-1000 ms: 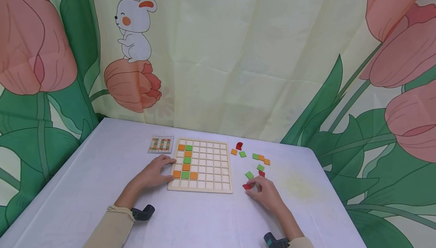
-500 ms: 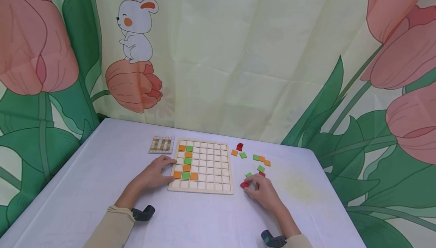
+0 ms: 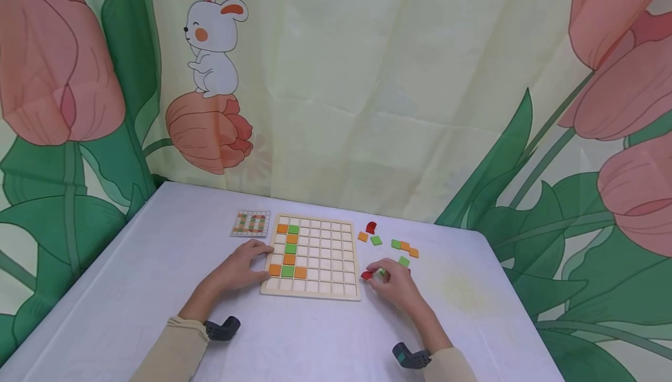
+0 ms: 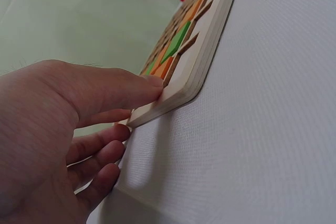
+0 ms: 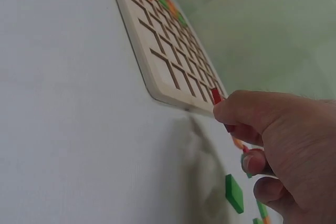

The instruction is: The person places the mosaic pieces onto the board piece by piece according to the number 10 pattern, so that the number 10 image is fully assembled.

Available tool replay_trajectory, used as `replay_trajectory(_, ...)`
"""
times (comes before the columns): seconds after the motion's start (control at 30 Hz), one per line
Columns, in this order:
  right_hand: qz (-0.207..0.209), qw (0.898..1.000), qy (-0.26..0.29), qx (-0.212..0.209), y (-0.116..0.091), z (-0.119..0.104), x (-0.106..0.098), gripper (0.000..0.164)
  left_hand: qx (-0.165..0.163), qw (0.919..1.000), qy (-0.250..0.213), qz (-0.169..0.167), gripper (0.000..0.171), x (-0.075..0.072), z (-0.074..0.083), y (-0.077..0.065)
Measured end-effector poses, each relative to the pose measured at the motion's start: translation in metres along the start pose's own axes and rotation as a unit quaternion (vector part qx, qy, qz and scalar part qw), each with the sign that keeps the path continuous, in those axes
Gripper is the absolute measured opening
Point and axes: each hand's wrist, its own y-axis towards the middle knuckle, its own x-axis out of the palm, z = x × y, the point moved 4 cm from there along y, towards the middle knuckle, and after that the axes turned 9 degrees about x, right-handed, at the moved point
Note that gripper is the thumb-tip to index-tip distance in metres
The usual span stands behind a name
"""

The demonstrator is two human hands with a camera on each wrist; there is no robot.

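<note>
My left hand (image 3: 242,266) rests at the left edge of a wooden grid board (image 3: 331,295); its thumb (image 4: 123,88) presses on the rim beside an orange tile, and the other fingers lie along the side. Orange and green square tiles (image 3: 290,249) fill several cells in the board's left columns. Just off the board's right edge, my right hand (image 3: 396,287) pinches a red tile (image 3: 366,276) with a rounded edge between thumb and finger. In the right wrist view the red tile (image 5: 216,96) appears on edge, slightly above the cloth. The right hand partly hides a green tile and another red one.
Loose green (image 3: 396,244), orange (image 3: 363,237) and red (image 3: 371,227) tiles lie right of the board. A small printed pattern card (image 3: 251,223) lies beyond its left edge. White cloth covers the table (image 3: 294,341), and a printed curtain (image 3: 357,90) hangs behind it.
The right hand has carried the red tile leftward and slightly away, from among the loose tiles to near the board's right edge. The left hand has stayed at the board.
</note>
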Motion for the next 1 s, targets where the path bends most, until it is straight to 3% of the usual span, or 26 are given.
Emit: replay_trajectory(1.0, -0.039, 0.997, 0.026, -0.054, 0.031, -0.052, 0.023, 0.024, -0.007, 0.9999, 0.003, 0.007, 0.057, 0.001, -0.001, 0.001)
